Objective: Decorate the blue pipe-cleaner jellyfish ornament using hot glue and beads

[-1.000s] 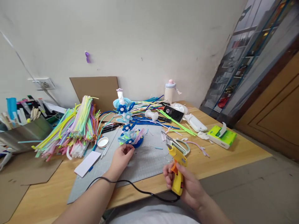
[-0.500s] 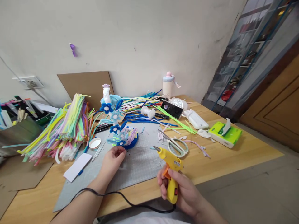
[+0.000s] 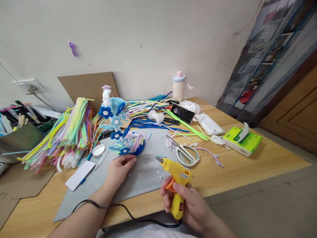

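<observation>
My right hand [image 3: 184,201] grips a yellow glue gun [image 3: 175,180] with an orange trigger, its nozzle pointing left over the grey cutting mat [image 3: 146,175]. The gun's black cord [image 3: 119,208] loops across my left forearm. My left hand [image 3: 119,168] rests on the mat with fingers pinched together at the base of a blue-and-white pipe-cleaner flower piece [image 3: 121,132]; what the fingertips hold is too small to make out.
A big bundle of pastel pipe cleaners [image 3: 66,132] lies left. Scissors [image 3: 184,152], a phone [image 3: 182,113], a green tissue pack [image 3: 241,141], a bottle [image 3: 177,86], a white spool [image 3: 156,116] and loose stems crowd the wooden table [image 3: 260,158]. Cardboard [image 3: 86,87] leans on the wall.
The glue gun's nozzle has swung down and left toward the mat and my left hand. The view has shifted; my left hand stays by the flower piece.
</observation>
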`<action>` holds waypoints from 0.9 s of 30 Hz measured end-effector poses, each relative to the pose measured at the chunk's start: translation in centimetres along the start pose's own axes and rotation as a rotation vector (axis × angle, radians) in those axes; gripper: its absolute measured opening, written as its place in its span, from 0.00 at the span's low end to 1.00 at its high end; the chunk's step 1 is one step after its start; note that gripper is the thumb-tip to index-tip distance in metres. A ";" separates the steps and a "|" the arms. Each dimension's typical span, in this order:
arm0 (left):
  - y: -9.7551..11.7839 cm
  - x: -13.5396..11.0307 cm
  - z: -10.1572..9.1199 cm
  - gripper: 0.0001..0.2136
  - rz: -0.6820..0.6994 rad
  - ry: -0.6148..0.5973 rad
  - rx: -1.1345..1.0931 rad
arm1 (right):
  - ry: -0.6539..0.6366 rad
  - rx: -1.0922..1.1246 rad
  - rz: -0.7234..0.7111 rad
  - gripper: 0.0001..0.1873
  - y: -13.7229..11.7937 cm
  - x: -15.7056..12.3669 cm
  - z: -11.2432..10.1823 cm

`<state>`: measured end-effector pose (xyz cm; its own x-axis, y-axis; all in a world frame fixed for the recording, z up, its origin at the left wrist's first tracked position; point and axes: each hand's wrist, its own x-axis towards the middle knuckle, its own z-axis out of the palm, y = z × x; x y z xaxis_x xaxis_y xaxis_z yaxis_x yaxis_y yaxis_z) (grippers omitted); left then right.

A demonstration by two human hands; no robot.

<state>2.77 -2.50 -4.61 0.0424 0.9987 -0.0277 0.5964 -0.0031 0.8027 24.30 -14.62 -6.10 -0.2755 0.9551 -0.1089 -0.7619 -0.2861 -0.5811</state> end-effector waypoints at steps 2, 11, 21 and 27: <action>0.4 0.0 0.1 0.16 -0.021 0.038 0.018 | 0.016 -0.006 0.003 0.11 0.0 0.0 0.1; 1.3 -0.2 0.1 0.13 -0.055 0.135 0.164 | 0.135 -0.096 -0.045 0.12 0.2 0.9 1.2; 0.7 0.1 -0.4 0.11 -0.069 0.101 0.068 | 0.217 -0.234 -0.061 0.16 -0.6 3.8 2.3; 0.4 0.4 -1.6 0.16 -0.238 -0.091 -0.316 | 0.255 -0.007 0.145 0.15 0.1 4.0 2.5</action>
<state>1.74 -2.03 -3.39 0.0118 0.9611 -0.2758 0.3230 0.2574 0.9107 21.67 -11.05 -4.52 -0.2247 0.8930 -0.3900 -0.7210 -0.4216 -0.5499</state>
